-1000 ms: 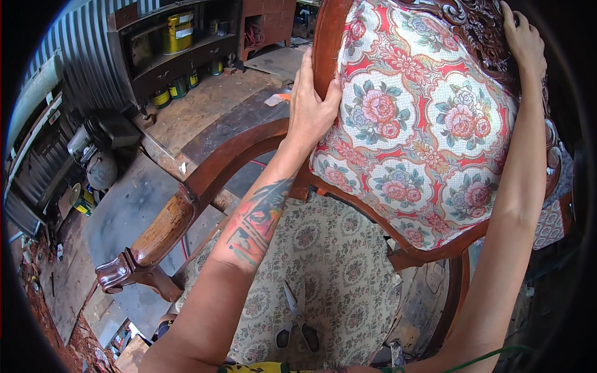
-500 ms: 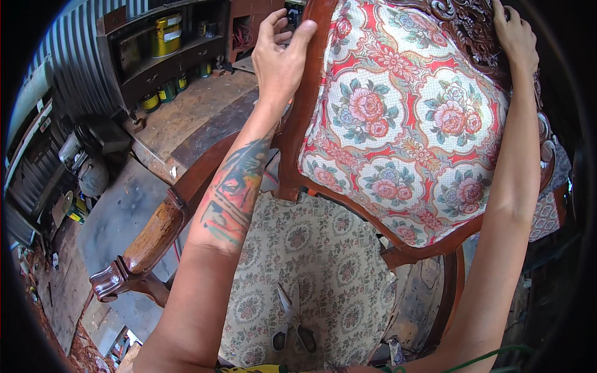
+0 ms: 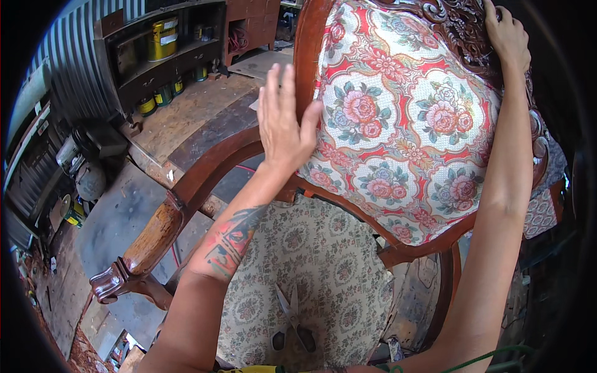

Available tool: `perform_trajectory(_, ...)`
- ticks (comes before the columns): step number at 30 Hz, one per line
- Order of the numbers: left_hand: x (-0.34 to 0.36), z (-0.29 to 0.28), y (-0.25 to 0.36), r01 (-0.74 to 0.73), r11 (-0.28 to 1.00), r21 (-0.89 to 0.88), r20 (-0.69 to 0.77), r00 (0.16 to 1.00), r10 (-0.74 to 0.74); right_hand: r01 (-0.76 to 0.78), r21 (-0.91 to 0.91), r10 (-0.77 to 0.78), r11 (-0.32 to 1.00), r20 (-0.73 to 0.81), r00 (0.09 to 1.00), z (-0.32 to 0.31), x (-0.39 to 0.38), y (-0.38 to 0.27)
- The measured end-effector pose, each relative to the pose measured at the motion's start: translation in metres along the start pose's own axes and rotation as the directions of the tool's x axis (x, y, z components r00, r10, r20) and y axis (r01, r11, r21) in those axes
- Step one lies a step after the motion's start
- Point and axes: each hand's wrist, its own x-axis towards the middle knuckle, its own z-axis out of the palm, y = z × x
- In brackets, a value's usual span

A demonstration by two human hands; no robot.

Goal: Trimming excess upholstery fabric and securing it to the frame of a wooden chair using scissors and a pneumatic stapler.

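Note:
A wooden armchair has a back panel [image 3: 407, 143] of white and red floral fabric inside a dark wood frame. My left hand [image 3: 286, 127] is open, its fingers stretched upward, with the thumb against the panel's lower left side by the frame. At the upper right, my right hand [image 3: 509, 37] curls its fingers over the carved top rail [image 3: 463, 28]. Below the back lies the seat [image 3: 311, 242], covered in pale fabric with small flowers. Scissors [image 3: 291, 317] with dark handles rest on the seat, blades apart. The left armrest [image 3: 152, 239] is worn on top.
A dark wooden cabinet [image 3: 168, 81] with a yellow can [image 3: 163, 38] and several smaller cans stands at the back left. A grey compressor-like machine [image 3: 87, 171] is near the left wall. A green cord [image 3: 491, 357] crosses the lower right.
My left hand has come down along the left side of the chair back, from near its top to its lower part. My right hand stays on the carved rail; the view shifts slightly.

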Motion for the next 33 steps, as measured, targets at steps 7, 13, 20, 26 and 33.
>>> perform_trajectory(7, -0.006, 0.038, 0.054, -0.439, 0.896, 0.065, 0.240, 0.879, 0.413, -0.014, 0.009, 0.014, 1.000, 0.006, 1.000, -0.006, 0.002, 0.003)
perform_trajectory(13, 0.050, 0.057, 0.064, -0.266, 0.959, -0.096, 0.012, 0.963, 0.269, -0.052, 0.054, 0.048, 0.997, 0.080, 0.996, -0.011, 0.003, 0.002)
perform_trajectory(20, 0.079, 0.055, 0.051, -0.275, 0.944, -0.185, -0.003, 0.960, 0.279, -0.042, 0.060, 0.037, 0.997, 0.093, 0.995, -0.011, 0.004, 0.002)
perform_trajectory(26, 0.079, 0.047, 0.047, -0.300, 0.919, -0.256, -0.018, 0.952, 0.305, -0.025, 0.037, 0.025, 0.999, 0.004, 1.000, -0.002, 0.000, 0.003)
perform_trajectory(33, 0.021, 0.042, 0.057, -0.031, 0.966, -0.255, 0.092, 0.994, 0.056, 0.014, 0.040, -0.011, 0.999, -0.093, 0.996, 0.004, 0.003, 0.011)
